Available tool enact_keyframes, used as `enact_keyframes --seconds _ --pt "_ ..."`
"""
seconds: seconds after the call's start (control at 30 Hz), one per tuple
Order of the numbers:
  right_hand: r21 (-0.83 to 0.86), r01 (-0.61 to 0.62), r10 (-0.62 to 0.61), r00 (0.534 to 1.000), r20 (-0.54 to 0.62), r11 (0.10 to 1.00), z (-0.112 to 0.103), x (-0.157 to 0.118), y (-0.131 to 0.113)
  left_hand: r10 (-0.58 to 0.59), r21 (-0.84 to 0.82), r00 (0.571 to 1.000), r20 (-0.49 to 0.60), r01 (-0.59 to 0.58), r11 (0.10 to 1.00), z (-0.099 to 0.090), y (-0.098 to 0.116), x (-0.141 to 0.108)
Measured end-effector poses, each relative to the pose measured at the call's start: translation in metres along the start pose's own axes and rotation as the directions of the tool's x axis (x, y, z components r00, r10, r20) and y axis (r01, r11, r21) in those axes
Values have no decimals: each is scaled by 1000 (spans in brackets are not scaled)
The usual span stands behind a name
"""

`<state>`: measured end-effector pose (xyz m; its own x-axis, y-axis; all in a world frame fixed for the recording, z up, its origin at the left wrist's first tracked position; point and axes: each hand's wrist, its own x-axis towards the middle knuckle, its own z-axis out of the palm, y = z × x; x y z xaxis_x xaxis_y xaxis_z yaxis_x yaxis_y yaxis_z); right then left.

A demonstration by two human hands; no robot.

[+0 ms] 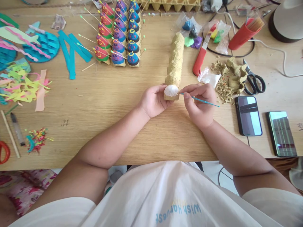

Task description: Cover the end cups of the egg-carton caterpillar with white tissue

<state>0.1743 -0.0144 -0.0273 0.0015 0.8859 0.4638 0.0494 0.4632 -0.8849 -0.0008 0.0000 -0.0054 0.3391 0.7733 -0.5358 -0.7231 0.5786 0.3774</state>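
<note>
My left hand is closed around the near end of an egg carton strip, a row of tan bumps pointing away from me. White clay covers the front of its nearest bump. Between the fingers of my right hand is a thin blue modelling tool, its tip against the right edge of the white clay. A small bag of white clay lies just beyond my right hand.
Painted egg carton caterpillars with stick feelers stand at back left. To the right lie a red-handled knife, carton scraps, black scissors and two phones. Paper strips and red scissors are at left.
</note>
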Motion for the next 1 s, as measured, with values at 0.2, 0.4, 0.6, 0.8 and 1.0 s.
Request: enact_keyframes --seconds 0.2,0.4,0.6,0.8,1.0 --pt "64 -6 5 1000 22 998 0 1 4 -3 -2 1000 -7 3 1000 2 0 -2" --pt "95 -131 131 991 -1 987 0 8 8 -11 -8 1000 -17 11 1000 4 2 -2" --pt "-2 -264 261 952 158 965 -4 8 0 -8 -51 1000 -18 8 999 2 1 0" --pt "108 -311 285 937 205 944 1 4 2 0 -54 1000 -18 -1 999 1 0 0" --pt "98 -300 277 940 199 949 3 4 3 2 -28 1000 -14 -2 1000 2 0 -1"
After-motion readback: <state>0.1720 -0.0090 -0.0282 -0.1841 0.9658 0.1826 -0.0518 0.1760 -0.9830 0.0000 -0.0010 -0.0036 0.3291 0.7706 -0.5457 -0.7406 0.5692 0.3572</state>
